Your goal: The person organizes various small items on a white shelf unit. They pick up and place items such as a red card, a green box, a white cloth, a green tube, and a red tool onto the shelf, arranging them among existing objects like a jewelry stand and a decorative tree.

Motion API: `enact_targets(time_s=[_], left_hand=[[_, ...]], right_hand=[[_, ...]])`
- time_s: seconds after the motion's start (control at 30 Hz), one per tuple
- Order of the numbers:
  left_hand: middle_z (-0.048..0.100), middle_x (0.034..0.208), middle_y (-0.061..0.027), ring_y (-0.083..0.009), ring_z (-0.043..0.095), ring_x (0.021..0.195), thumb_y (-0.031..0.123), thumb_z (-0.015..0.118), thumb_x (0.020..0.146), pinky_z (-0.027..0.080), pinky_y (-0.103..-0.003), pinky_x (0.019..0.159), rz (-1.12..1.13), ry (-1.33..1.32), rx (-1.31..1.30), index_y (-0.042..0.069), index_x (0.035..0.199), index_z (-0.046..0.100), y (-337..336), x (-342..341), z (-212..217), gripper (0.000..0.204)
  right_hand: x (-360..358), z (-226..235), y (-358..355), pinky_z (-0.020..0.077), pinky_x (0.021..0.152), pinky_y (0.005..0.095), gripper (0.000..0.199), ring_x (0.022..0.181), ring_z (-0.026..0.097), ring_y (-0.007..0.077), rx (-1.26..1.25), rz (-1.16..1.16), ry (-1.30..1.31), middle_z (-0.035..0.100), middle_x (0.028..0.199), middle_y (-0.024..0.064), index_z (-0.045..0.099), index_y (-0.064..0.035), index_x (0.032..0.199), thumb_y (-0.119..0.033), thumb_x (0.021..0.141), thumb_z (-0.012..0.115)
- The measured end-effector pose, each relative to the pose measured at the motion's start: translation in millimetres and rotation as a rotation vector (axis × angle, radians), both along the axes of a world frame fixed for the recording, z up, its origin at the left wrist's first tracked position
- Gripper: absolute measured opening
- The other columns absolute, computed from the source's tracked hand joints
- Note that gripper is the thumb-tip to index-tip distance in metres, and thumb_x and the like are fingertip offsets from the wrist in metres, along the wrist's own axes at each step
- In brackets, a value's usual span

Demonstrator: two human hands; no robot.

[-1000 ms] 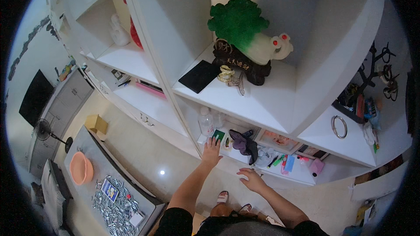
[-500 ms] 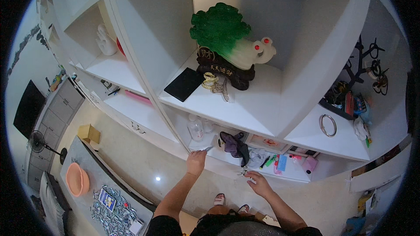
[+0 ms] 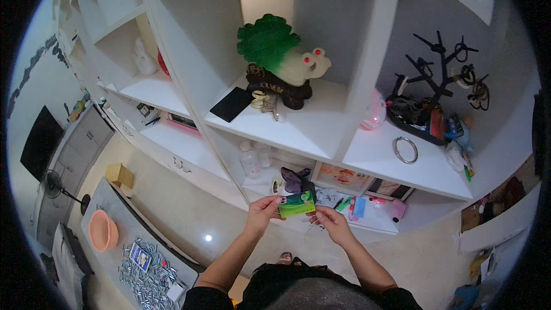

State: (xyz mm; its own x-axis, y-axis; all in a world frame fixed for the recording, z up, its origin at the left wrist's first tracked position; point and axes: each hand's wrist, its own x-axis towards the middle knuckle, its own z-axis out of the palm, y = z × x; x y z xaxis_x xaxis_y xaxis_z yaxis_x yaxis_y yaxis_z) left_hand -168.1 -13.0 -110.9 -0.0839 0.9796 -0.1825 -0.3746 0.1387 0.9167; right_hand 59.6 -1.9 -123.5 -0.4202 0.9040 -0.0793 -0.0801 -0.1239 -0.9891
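left hand (image 3: 262,211): grip pinched shut on left end of green card (image 3: 297,205) | right hand (image 3: 333,224): fingers curled just under card's right end, contact unclear | card: held before lower shelf (image 3: 373,227), long axis running left-right between hands, left hand nearer

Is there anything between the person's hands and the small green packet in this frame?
Nothing visible. The left hand grips the green packet at its left end, and the right hand touches its lower right edge, in front of the lower shelf.
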Motion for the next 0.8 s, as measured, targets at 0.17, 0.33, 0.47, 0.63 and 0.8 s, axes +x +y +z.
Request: enact_targets(time_s=[0.17, 0.33, 0.47, 0.63, 0.8], left_hand=[[0.064, 0.085, -0.0078, -0.0155, 0.062, 0.067, 0.015, 0.057, 0.089, 0.056, -0.031, 0.059, -0.078, -0.011, 0.021, -0.003, 0.100, 0.061, -3.0, 34.1, 22.3, 0.021], [0.064, 0.084, -0.0068, -0.0136, 0.061, 0.072, 0.011, 0.057, 0.088, 0.052, -0.027, 0.064, -0.415, 0.028, 0.142, -0.001, 0.096, 0.061, -6.8, 64.2, 30.6, 0.015], [0.066, 0.084, -0.0085, -0.0115, 0.061, 0.072, 0.011, 0.060, 0.086, 0.050, -0.025, 0.065, -0.823, 0.086, 0.141, 0.000, 0.096, 0.062, -4.8, 92.6, 43.3, 0.014], [0.067, 0.083, -0.0063, -0.0087, 0.059, 0.071, 0.007, 0.070, 0.078, 0.049, -0.023, 0.064, -1.037, 0.167, 0.107, 0.001, 0.089, 0.065, -4.3, 138.5, 41.1, 0.014], [0.066, 0.079, -0.0036, -0.0075, 0.059, 0.068, 0.007, 0.073, 0.075, 0.048, -0.022, 0.062, -1.054, 0.229, 0.112, 0.002, 0.088, 0.066, -10.5, 169.6, 50.2, 0.015]], right_hand=[[26.0, 13.5, -12.1, 0.0477, 0.074, 0.0265, 0.025, 0.083, 0.060, 0.0136, 0.033, -0.102, 0.056, 0.063, 0.093, 0.0074, 0.054, 0.0005, 0.111, -0.012, 0.090, 0.056], [63.4, 43.5, -22.9, 0.0483, 0.069, 0.0247, 0.015, 0.077, 0.059, 0.0114, 0.081, -0.295, 0.095, 0.062, 0.085, 0.0048, 0.059, -0.0001, 0.096, -0.013, 0.088, 0.058], [94.6, 54.9, -25.6, 0.0470, 0.065, 0.0233, 0.016, 0.071, 0.055, 0.0084, 0.119, -0.402, 0.047, 0.059, 0.080, 0.0017, 0.060, -0.0001, 0.093, -0.016, 0.088, 0.060], [114.9, 75.4, -31.3, 0.0453, 0.065, 0.0219, 0.017, 0.073, 0.054, 0.0066, 0.128, -0.433, 0.004, 0.060, 0.080, 0.0003, 0.061, 0.0001, 0.093, -0.016, 0.087, 0.060], [128.2, 85.3, -37.0, 0.0453, 0.066, 0.0214, 0.018, 0.074, 0.055, 0.0061, 0.169, -0.442, -0.032, 0.062, 0.081, 0.0010, 0.063, 0.0005, 0.092, -0.016, 0.086, 0.061]])
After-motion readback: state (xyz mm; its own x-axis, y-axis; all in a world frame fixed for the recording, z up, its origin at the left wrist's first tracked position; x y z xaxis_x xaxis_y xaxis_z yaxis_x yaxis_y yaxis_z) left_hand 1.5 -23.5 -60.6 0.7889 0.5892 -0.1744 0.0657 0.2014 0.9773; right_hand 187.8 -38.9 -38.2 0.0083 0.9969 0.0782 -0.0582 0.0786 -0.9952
